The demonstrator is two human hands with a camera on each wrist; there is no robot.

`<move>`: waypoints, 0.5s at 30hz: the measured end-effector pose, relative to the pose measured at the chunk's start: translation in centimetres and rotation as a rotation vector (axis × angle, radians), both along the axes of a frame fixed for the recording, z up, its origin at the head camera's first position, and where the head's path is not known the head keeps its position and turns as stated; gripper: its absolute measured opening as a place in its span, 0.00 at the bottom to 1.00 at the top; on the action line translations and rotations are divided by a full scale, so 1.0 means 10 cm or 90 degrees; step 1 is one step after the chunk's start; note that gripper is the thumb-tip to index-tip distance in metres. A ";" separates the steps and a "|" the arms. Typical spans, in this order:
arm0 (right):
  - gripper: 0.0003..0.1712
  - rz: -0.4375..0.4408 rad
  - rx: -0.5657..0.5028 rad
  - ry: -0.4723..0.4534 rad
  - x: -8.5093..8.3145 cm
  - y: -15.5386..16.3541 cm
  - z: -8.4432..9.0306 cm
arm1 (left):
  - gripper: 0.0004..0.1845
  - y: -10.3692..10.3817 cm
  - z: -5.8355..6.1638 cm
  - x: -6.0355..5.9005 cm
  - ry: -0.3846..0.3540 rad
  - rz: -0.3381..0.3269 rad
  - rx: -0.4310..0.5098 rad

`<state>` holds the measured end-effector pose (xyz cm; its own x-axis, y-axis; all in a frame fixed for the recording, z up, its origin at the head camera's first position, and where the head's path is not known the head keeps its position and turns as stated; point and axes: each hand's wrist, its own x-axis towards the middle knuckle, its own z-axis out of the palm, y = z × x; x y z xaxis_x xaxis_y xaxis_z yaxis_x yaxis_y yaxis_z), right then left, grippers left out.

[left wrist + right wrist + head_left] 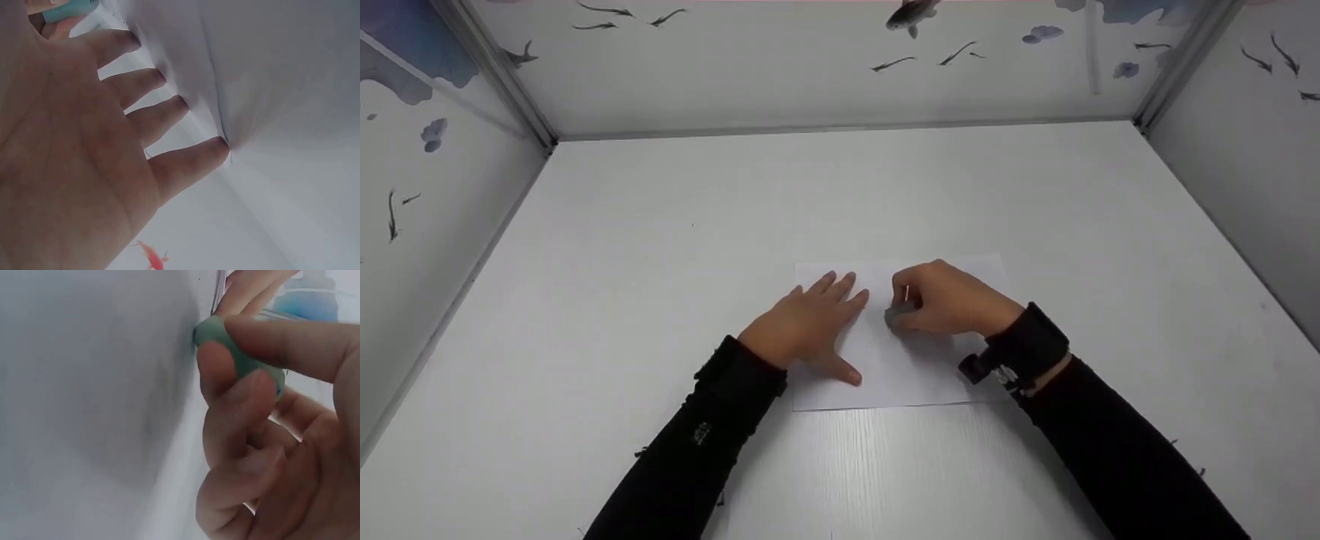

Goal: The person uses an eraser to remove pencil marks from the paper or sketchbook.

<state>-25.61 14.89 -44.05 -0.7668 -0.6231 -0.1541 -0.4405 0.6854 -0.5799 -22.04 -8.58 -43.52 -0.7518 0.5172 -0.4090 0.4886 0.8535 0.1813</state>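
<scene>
A sheet of white paper (877, 375) lies on the white table. My left hand (810, 319) rests on its left part with fingers spread and thumb out to the side. In the left wrist view the fingertips (180, 102) press on the paper near its edge. My right hand (952, 300) pinches a small green eraser (242, 354) between thumb and curled fingers. One rounded end of the eraser is right at the paper's surface; the fingers cover much of the rest. Small dark specks (203, 279) dot the paper close by.
White panels (780, 82) with painted fish and plants enclose the table (607, 300) at the back and both sides. Black straps (1030, 341) circle both wrists, over dark sleeves.
</scene>
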 end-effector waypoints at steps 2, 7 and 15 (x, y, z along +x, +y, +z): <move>0.04 0.019 0.002 -0.017 0.01 -0.01 0.01 | 0.63 0.00 0.00 0.00 0.001 -0.001 0.002; 0.04 -0.027 0.003 0.026 0.00 -0.02 -0.02 | 0.64 -0.01 -0.01 0.00 0.001 0.003 -0.005; 0.04 0.009 -0.013 -0.016 0.02 -0.02 -0.01 | 0.64 0.00 -0.01 -0.01 0.008 -0.010 -0.022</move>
<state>-25.45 14.69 -44.16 -0.7543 -0.6366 -0.1602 -0.4351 0.6676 -0.6041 -22.19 -8.56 -43.66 -0.7492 0.5143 -0.4174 0.5038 0.8516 0.1449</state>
